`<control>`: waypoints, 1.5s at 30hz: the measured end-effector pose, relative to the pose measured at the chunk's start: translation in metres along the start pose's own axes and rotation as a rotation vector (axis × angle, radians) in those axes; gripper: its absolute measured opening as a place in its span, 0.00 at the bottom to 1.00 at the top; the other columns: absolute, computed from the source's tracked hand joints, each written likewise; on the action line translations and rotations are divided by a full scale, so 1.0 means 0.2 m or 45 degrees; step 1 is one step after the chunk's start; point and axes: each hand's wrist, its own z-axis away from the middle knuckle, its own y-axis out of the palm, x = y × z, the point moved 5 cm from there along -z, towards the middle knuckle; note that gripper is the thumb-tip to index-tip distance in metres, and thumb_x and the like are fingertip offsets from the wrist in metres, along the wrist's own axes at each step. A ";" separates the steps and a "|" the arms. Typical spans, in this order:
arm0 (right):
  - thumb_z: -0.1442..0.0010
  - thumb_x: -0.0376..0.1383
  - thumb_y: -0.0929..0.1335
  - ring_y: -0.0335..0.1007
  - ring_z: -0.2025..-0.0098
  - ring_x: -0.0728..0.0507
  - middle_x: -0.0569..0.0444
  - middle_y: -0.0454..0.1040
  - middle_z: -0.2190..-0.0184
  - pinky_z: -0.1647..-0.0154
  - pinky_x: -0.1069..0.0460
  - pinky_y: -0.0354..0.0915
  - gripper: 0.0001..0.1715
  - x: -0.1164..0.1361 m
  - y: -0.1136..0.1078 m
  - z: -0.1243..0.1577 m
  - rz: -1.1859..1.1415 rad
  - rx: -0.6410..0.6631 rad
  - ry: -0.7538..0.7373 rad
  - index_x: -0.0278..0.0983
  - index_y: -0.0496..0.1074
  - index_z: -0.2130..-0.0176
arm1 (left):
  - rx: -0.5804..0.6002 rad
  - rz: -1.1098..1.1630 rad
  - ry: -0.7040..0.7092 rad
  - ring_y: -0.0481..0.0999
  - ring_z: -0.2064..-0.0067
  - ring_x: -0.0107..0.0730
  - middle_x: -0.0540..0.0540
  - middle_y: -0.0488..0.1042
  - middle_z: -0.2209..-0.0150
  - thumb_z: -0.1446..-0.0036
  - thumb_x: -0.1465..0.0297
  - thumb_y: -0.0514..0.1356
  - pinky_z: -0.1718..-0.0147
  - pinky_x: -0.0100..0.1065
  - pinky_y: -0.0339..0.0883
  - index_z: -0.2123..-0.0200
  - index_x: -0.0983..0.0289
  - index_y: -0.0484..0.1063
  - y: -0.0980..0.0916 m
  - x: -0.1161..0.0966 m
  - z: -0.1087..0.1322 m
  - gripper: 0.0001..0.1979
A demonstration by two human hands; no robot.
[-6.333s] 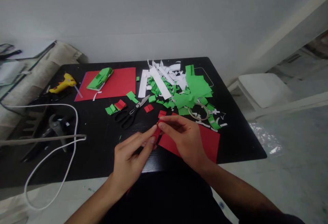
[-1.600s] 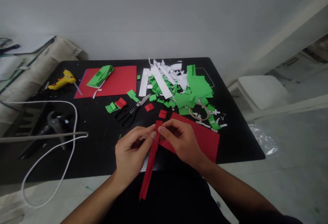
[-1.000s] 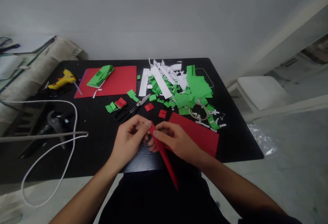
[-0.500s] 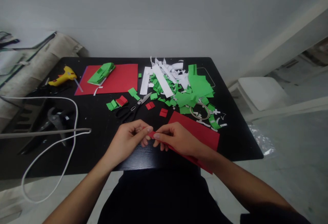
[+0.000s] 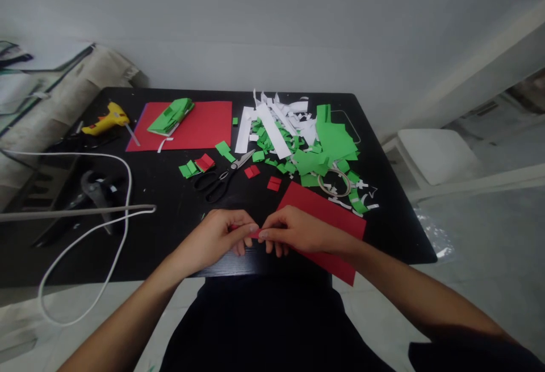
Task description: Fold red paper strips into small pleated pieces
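Between my two hands, above the table's front edge, is a narrow red paper strip (image 5: pixel 255 234). My left hand (image 5: pixel 223 233) pinches its left end between thumb and fingers. On the other end, my right hand (image 5: pixel 289 230) is closed in a similar pinch; fingers hide part of the strip. A red paper sheet (image 5: pixel 327 227) lies beneath my right hand and forearm. Just beyond the hands are small folded red pieces (image 5: pixel 274 183) and black-handled scissors (image 5: pixel 221 176) with the blades partly apart. Folded green and red pieces (image 5: pixel 196 165) sit left of the scissors.
White paper strips (image 5: pixel 272 130) and green scraps (image 5: pixel 332 142) are heaped at the back, with a tape ring (image 5: pixel 334 183) beside them. Farther left are a red sheet (image 5: pixel 204 128) under folded green paper (image 5: pixel 171 116), a yellow glue gun (image 5: pixel 108 120), pliers (image 5: pixel 96 193) and a white cable (image 5: pixel 126 224).
The red strip shows longer between my hands, which have shifted slightly apart. The whole view has tilted a little; the things on the table stay in place.
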 end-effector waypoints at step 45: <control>0.29 0.44 0.68 0.68 0.78 0.52 0.56 0.76 0.75 0.74 0.57 0.64 0.18 0.01 -0.08 0.07 0.424 0.186 0.110 0.33 0.78 0.63 | 0.206 -0.186 -0.172 0.70 0.74 0.26 0.50 0.78 0.70 0.32 0.58 0.59 0.72 0.27 0.64 0.66 0.63 0.77 -0.09 0.04 0.08 0.17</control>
